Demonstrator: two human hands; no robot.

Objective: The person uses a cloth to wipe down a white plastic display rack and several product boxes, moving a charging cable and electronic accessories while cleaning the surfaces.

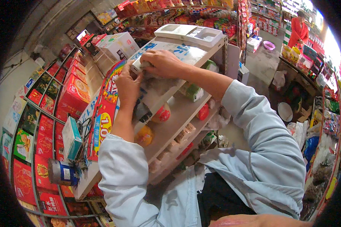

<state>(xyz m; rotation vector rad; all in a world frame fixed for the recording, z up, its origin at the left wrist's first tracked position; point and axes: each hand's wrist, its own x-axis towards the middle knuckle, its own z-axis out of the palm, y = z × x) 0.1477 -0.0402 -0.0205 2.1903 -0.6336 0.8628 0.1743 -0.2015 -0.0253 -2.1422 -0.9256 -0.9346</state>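
Note:
Over the top board of a shelf unit [197, 61], both hands meet at a small pale object [135, 65], perhaps a box. My left hand [128, 85] grips its near left side with the thumb and fingers. My right hand [160, 63] bends its fingers over its right side; whether it grips or only touches cannot be told. Beneath them lies a white sheet with blue printing [184, 52]. An opened white box with a tray insert [206, 35] rests at the board's far end. A rainbow-coloured candy display panel [112, 85] stands left of my left hand.
Lower shelves hold green packs [194, 92], a red round item [162, 113] and a yellow one [144, 136]. A teal box [72, 138] and a blue can [64, 172] are at the left. Red gift boxes [75, 93] line the racks. Another person [299, 29] stands behind a counter, upper right.

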